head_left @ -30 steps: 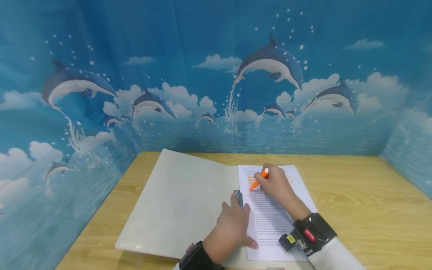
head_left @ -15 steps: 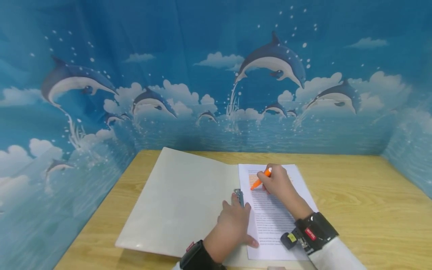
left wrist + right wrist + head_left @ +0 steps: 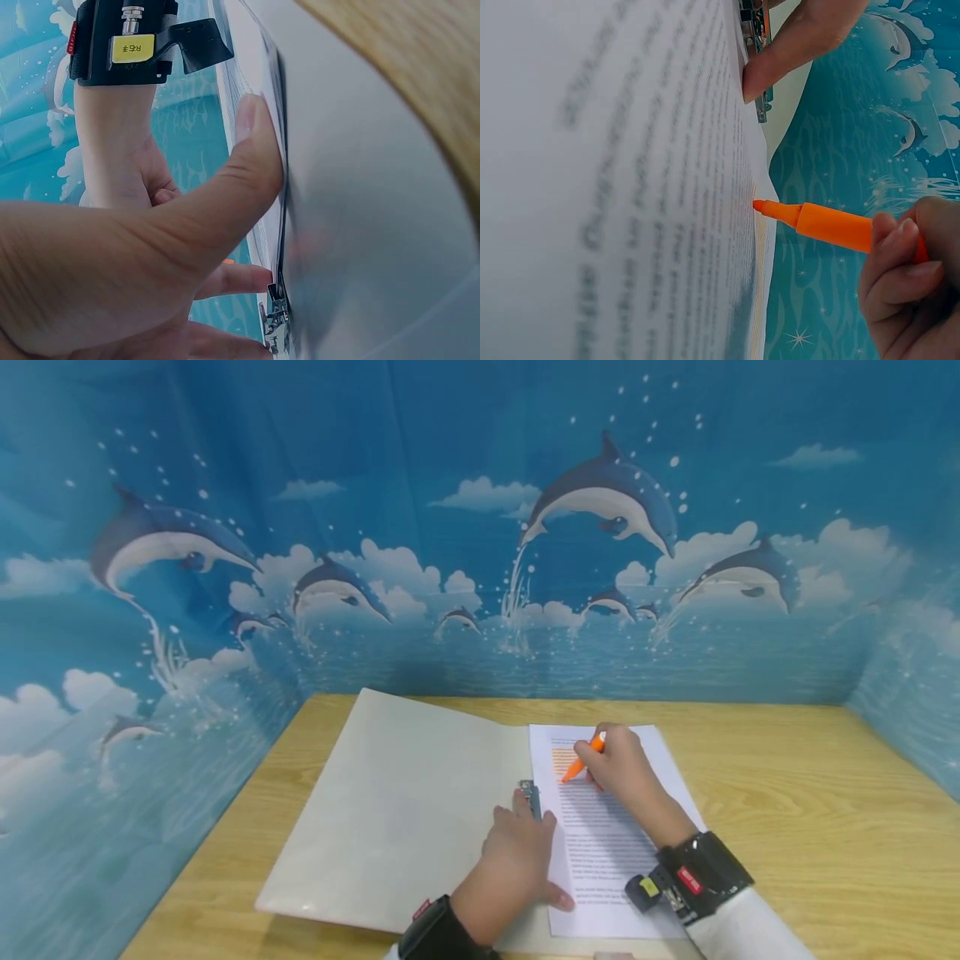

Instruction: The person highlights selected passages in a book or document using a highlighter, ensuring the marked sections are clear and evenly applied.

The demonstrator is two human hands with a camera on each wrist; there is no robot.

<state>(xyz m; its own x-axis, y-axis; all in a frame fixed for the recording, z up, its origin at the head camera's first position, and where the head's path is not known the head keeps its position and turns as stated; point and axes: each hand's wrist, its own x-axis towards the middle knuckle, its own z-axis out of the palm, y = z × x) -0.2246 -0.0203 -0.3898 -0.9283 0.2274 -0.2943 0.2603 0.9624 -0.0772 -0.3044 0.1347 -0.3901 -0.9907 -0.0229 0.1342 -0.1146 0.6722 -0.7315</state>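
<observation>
An orange highlighter [image 3: 576,767] is pinched in my right hand [image 3: 618,767], its tip on a line of the printed sheet [image 3: 600,860]. Orange bands cover several lines near the top of that sheet; the right wrist view shows the highlighter [image 3: 832,226] uncapped, tip at the paper. My left hand [image 3: 517,852] lies with spread fingers along the sheet's left edge. Its thumb rests on the lower margin, and its fingertips touch the metal clip [image 3: 529,797] at the folder's spine. In the left wrist view, the thumb [image 3: 251,157] presses on the paper edge beside the clip [image 3: 276,322].
The pale folder [image 3: 397,810] lies open under the paper, its left cover slightly raised off the wooden table [image 3: 825,827]. A dolphin-print cloth [image 3: 480,527] hangs behind and at both sides. A small pale object [image 3: 613,956] shows at the bottom edge.
My right hand has slid slightly to the right, carrying the highlighter tip along the text line. The left hand stays in place on the paper and clip.
</observation>
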